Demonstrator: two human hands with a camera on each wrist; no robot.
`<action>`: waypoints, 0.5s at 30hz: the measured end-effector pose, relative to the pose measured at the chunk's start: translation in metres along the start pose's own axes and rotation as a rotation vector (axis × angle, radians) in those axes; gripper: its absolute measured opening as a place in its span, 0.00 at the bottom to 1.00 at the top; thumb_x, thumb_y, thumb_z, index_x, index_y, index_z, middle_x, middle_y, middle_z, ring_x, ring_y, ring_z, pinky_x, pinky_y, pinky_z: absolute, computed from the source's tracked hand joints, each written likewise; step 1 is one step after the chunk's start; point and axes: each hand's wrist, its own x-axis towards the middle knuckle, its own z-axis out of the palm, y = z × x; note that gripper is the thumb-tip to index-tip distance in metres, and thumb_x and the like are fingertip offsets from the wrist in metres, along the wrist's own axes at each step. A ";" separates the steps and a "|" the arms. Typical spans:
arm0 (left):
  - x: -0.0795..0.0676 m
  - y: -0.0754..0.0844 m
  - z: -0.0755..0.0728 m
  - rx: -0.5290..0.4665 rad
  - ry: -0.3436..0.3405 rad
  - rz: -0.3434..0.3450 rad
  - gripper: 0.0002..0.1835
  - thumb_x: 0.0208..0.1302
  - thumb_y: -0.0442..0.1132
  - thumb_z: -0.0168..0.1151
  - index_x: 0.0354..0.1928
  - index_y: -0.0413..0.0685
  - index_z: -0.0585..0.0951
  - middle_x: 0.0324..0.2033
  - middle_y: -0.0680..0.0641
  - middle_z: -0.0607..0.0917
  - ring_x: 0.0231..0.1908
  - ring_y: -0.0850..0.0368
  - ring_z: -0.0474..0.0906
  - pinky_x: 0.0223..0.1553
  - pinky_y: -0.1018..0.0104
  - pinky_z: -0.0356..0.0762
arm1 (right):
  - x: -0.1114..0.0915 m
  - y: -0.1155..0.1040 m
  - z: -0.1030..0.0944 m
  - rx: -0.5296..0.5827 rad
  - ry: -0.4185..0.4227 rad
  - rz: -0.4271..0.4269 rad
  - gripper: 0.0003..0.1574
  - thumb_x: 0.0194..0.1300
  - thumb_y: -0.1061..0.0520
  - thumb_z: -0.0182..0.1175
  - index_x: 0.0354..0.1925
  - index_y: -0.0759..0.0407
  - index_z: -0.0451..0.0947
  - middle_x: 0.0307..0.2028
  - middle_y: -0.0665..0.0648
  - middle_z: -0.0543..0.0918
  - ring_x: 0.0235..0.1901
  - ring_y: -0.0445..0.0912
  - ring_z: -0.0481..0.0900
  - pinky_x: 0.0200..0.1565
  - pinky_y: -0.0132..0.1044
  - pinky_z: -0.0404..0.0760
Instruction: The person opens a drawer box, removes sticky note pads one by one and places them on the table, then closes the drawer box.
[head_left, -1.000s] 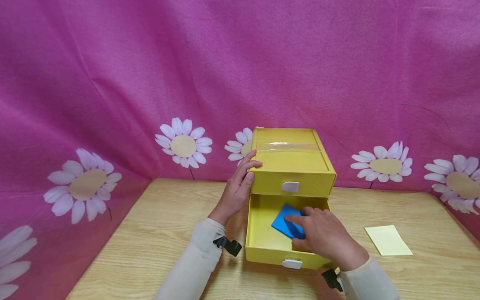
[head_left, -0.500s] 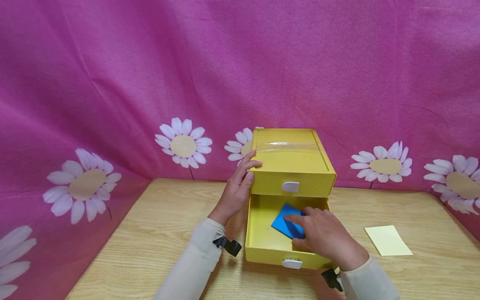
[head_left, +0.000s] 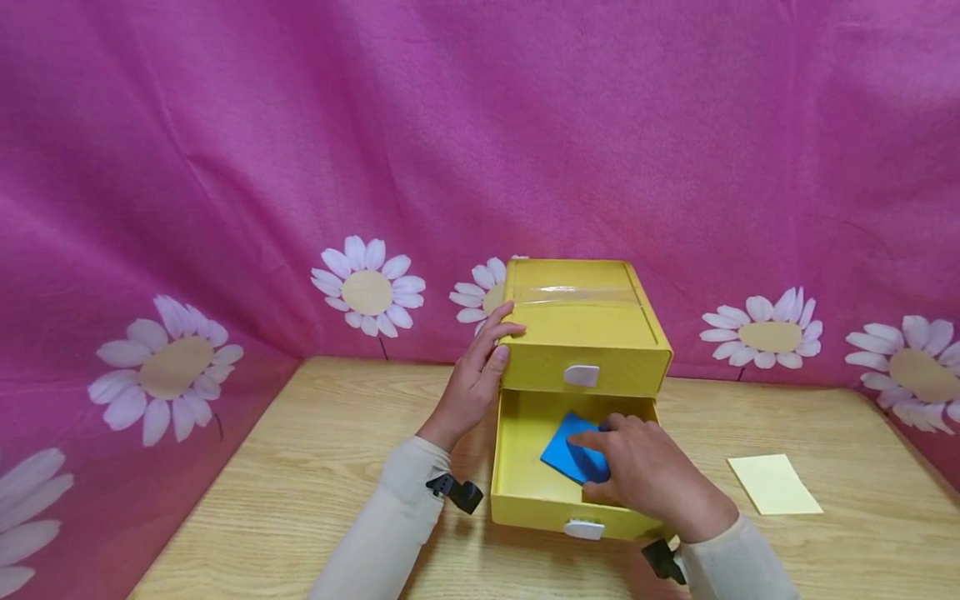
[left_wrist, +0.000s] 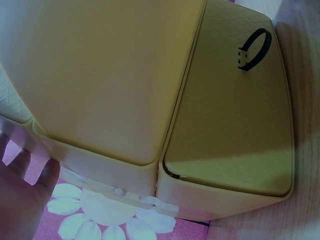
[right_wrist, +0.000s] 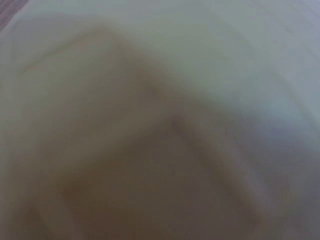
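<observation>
Little has been changed: partly beneath the fingers of the right hand (head_left: pixel 648 471), the blue pad (head_left: pixel 565 454) seems unlifted from the drawer (head_left: pixel 521 458); pinching cannot be told. The box (head_left: pixel 585 325) is touched by the left hand's (head_left: pixel 468 387) spread fingers.

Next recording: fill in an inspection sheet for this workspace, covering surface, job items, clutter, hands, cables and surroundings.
Surface: wood-grain table.
Job items: yellow drawer unit, upper drawer shut, lower drawer pulled out; blue square inside the lower one.
Clutter: pale yellow paper, on the table beside the unit.
Left hand: touches the unit's upper side and edge.
Right hand: over the blue square, grip unclear; its wrist view is blurred.
Cables: nothing seen.
Surroundings: magenta backdrop with white daisies.
</observation>
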 end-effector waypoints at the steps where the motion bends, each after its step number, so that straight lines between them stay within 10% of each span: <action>1: 0.000 0.000 0.000 0.001 0.000 -0.002 0.16 0.75 0.32 0.41 0.61 0.40 0.70 0.72 0.41 0.58 0.73 0.51 0.49 0.70 0.52 0.52 | 0.000 0.000 0.000 0.008 0.003 -0.001 0.35 0.45 0.40 0.75 0.53 0.47 0.83 0.40 0.57 0.81 0.35 0.48 0.74 0.38 0.46 0.76; 15: 0.001 -0.003 0.000 0.000 -0.002 0.007 0.16 0.75 0.31 0.40 0.60 0.40 0.69 0.72 0.41 0.58 0.73 0.51 0.49 0.70 0.53 0.51 | 0.001 0.002 -0.002 0.137 0.039 0.017 0.32 0.44 0.43 0.74 0.50 0.50 0.83 0.44 0.56 0.82 0.40 0.50 0.75 0.42 0.51 0.79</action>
